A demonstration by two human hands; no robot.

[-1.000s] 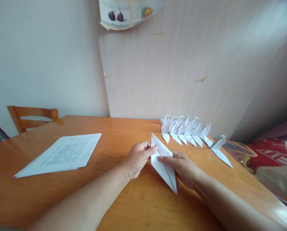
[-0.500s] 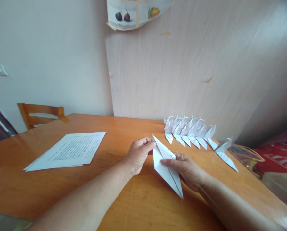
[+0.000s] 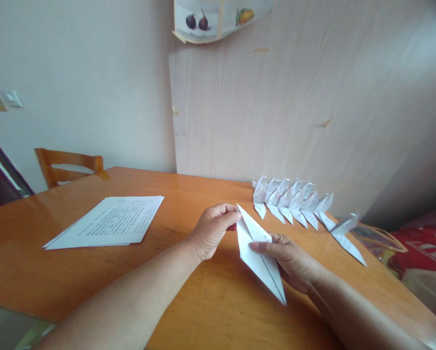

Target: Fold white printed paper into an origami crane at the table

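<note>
A white sheet folded into a long kite shape, a folded paper (image 3: 258,257), is held above the table between both hands. My left hand (image 3: 218,228) pinches its upper left edge near the top point, thumb in front. My right hand (image 3: 291,260) grips the right side, with the thumb flat across the front by the centre crease and the fingers behind, mostly hidden. The paper's lower point hangs free, tilted toward the right. Beyond my right hand stand several folded paper figures (image 3: 287,199) in rows, and one more paper figure (image 3: 345,236) sits nearer the right edge.
A stack of printed sheets (image 3: 108,223) lies on the left of the wooden table (image 3: 192,311). Behind it is a wooden chair (image 3: 72,160). Red bags (image 3: 415,248) lie beyond the table's right edge. A wall (image 3: 218,121) rises along the back.
The view has shifted slightly, so the scene sits a little to the right. Both hands keep their hold on the folded paper, with hardly any change in its shape.
</note>
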